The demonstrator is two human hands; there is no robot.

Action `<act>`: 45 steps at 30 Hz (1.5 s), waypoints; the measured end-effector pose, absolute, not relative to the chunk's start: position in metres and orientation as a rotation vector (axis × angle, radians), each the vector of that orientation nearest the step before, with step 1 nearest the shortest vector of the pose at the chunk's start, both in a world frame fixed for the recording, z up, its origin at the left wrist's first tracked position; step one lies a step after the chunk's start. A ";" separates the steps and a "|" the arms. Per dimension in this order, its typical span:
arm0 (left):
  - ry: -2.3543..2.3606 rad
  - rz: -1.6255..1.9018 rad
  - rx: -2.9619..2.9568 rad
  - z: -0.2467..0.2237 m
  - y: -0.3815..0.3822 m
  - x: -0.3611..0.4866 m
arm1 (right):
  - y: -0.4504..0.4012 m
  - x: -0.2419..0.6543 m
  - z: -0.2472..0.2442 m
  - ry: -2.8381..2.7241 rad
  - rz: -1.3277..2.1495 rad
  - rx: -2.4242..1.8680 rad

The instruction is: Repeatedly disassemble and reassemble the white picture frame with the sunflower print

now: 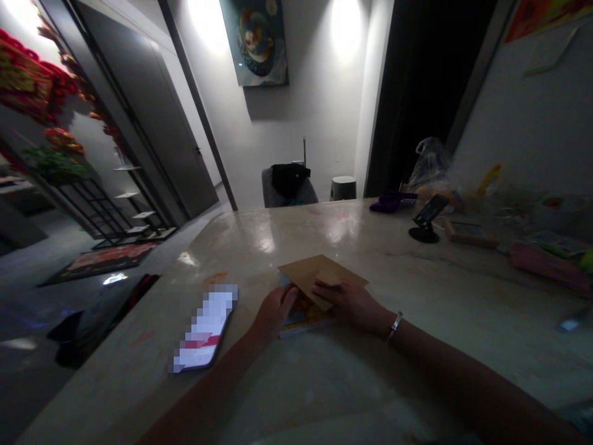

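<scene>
A brown sheet of paper (315, 267), perhaps an envelope, lies at an angle over a thin book with a colourful cover (301, 322) on the table. My right hand (349, 298) has its fingers closed on the brown paper, with a fold lifted near the fingertips. My left hand (277, 307) is closed at the book's left edge, its thumb on top by the paper; the other fingers are partly hidden. Most of the cover is hidden under the paper and my hands. To the left lies a phone (204, 330) with its screen lit and blurred.
The pale marble table (259, 395) spreads around my hands. On its right side are a black phone stand (424, 235), a wooden frame (470, 233), a purple item (393, 202), a plastic bag (430, 164) and a pink cloth-like item (546, 267). A chair (273, 188) stands beyond the far edge.
</scene>
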State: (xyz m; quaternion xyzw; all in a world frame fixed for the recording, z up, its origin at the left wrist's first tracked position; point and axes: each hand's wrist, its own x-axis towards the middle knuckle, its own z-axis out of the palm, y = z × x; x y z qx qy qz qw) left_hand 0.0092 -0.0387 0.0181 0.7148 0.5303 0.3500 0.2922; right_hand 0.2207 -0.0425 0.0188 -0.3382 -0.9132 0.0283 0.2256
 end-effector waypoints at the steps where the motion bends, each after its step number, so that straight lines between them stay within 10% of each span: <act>1: 1.380 0.956 1.813 0.017 -0.038 0.009 | -0.044 0.218 0.019 -2.553 0.070 -0.901; 11: 1.239 1.132 1.279 0.015 -0.031 0.009 | -0.057 0.211 0.026 -2.540 0.117 -0.590; 18: 1.185 1.160 1.209 0.015 -0.030 0.002 | -0.037 0.230 0.020 -1.840 0.144 -1.121; 28: 1.336 1.110 1.301 0.018 -0.032 -0.001 | -0.019 0.234 0.008 -1.298 1.218 -1.245; 45: 1.615 0.890 1.905 0.002 -0.020 -0.016 | -0.019 0.231 0.004 -1.486 1.088 -1.381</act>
